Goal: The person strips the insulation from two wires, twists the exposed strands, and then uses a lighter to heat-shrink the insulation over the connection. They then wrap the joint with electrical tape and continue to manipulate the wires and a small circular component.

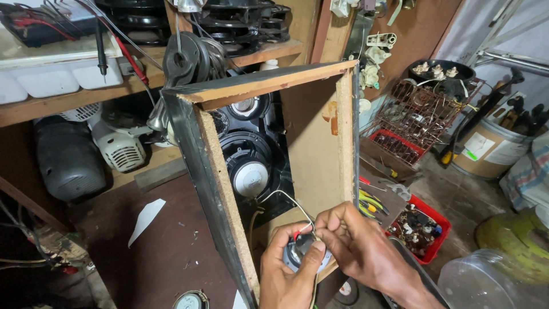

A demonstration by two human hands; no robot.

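At the lower edge of the open speaker cabinet (pixel 320 143), both hands meet over a small round speaker part (pixel 301 252). The left hand (pixel 289 274) cups this part from below and from the side, its thumb laid across the front and its fingers curled round the back, so the part sits in the palm, gripped all round. The right hand (pixel 357 243) comes in from the right, thumb and forefinger pressed together on a thin pale wire (pixel 289 200) just above the part; a short red lead (pixel 298 233) shows between the two hands, right at the pinch. From the pinch the pale wire loops up and left into the cabinet, toward the large grey-coned speaker (pixel 250 176) mounted on the black front panel, with a smaller speaker (pixel 245 106) above it. The cabinet stands open-backed on a dark brown workbench (pixel 160 252), its chipboard walls bare. On the bench to the left lies a white scrap of paper (pixel 145 218); a round gauge-like disc (pixel 190 300) sits near the bench's front edge, just left of the left wrist. To the right, below bench level, a red tray (pixel 437 223) holds small parts.
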